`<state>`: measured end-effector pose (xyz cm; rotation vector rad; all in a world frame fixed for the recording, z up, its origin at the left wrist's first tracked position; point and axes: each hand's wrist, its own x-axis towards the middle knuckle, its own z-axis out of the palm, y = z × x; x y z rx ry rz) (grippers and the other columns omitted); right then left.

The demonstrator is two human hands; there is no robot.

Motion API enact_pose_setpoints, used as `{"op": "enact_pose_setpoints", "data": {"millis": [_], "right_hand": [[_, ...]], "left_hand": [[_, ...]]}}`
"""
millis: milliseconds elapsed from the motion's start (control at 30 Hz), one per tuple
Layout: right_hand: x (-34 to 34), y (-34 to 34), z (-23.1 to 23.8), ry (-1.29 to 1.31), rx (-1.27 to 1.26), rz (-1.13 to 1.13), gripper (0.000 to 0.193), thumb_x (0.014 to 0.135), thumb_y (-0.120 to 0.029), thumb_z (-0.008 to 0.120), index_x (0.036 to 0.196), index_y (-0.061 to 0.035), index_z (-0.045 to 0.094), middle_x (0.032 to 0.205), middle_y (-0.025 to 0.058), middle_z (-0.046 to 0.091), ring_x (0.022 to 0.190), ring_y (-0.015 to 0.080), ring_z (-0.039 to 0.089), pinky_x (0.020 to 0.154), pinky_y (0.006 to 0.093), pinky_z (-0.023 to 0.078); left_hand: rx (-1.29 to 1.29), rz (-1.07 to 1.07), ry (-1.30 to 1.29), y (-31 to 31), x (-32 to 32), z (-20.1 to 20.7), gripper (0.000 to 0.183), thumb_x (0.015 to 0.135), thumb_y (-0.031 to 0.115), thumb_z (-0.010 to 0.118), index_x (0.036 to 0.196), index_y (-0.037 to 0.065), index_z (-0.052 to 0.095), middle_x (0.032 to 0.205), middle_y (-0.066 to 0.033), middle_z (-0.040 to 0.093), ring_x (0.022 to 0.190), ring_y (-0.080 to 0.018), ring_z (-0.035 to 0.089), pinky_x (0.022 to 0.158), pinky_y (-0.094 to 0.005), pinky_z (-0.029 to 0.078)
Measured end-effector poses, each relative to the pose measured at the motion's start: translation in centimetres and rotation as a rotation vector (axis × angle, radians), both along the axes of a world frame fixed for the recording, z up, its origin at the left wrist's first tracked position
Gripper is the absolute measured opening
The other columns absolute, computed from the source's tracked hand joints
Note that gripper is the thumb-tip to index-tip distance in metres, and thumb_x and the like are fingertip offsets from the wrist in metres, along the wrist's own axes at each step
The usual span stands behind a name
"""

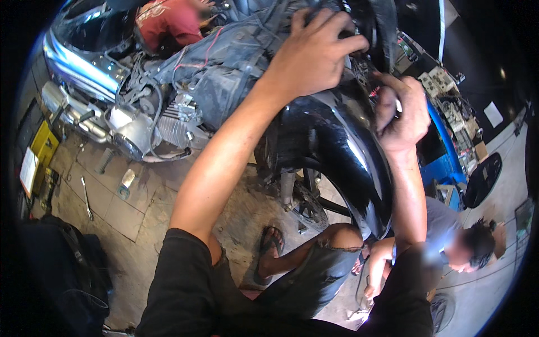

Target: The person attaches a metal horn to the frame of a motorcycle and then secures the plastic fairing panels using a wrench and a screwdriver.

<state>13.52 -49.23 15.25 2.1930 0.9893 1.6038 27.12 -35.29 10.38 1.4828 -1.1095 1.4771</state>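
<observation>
A partly stripped motorcycle stands before me, its glossy black front fender (342, 135) beneath my hands. My left hand (314, 53) reaches over the dark parts above the fender, fingers bent and spaced apart; what the fingertips grip is hidden. To the right of the fender's upper end, my right hand (405, 112) is closed, thumb and fingers together around something small with a pale end. Its kind does not show. Just past those fingers lies a small red part. A thin red wire (210, 48) runs over the bike's dusty frame cover (230, 84), left of my left hand.
A person in a red shirt (168, 25) is behind the bike; another in grey (441, 224) crouches at lower right. On the floor lie a wrench (86, 197), a spring (104, 160) and a black bag (67, 264). Metal parts (443, 84) and a mirror (484, 181) are at right.
</observation>
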Motion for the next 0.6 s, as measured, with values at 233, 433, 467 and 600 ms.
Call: {"op": "enact_pose_setpoints", "data": {"millis": [233, 433, 467, 600], "right_hand": [[4.7, 2.9, 1.6, -0.103, 0.162, 0.446, 0.03, 0.1, -0.015, 0.051, 0.081, 0.0025, 0.065, 0.081, 0.0151, 0.065, 0.082, 0.0275, 0.064, 0.081, 0.04, 0.052], [5.6, 3.7, 0.9, -0.135, 0.329, 0.328, 0.046, 0.109, -0.029, 0.036, 0.1, 0.0067, 0.063, 0.122, 0.0272, 0.063, 0.113, 0.0347, 0.062, 0.103, 0.045, 0.046], [6.1, 4.1, 0.8, -0.118, 0.343, 0.383, 0.044, 0.11, -0.028, 0.036, 0.103, 0.007, 0.063, 0.126, 0.0283, 0.062, 0.117, 0.0359, 0.061, 0.105, 0.0451, 0.045], [6.1, 5.6, 1.2, -0.083, 0.408, 0.402, 0.028, 0.102, -0.007, 0.04, 0.113, 0.0075, 0.062, 0.132, 0.0269, 0.06, 0.122, 0.0345, 0.059, 0.107, 0.0441, 0.044]], "left_hand": [[-0.182, -0.16, -0.003, -0.1, 0.3, 0.2, 0.047, 0.071, 0.005, 0.066, 0.116, 0.008, 0.053, 0.122, -0.0143, 0.051, 0.117, -0.0347, 0.051, 0.102, -0.0486, 0.034], [-0.296, -0.123, 0.052, 0.1, 0.1, 0.0, 0.061, 0.062, 0.009, 0.077, 0.118, 0.007, 0.052, 0.128, -0.0138, 0.047, 0.122, -0.0359, 0.046, 0.107, -0.0513, 0.031], [-0.318, -0.125, 0.065, 0.1, 0.1, -0.1, 0.061, 0.062, 0.009, 0.077, 0.118, 0.006, 0.052, 0.129, -0.0138, 0.047, 0.122, -0.0361, 0.046, 0.108, -0.0515, 0.031], [-0.335, -0.075, 0.116, -0.3, -0.2, 0.0, 0.065, 0.06, 0.014, 0.078, 0.118, 0.004, 0.051, 0.131, -0.0171, 0.046, 0.126, -0.0374, 0.043, 0.11, -0.0526, 0.029]]}}
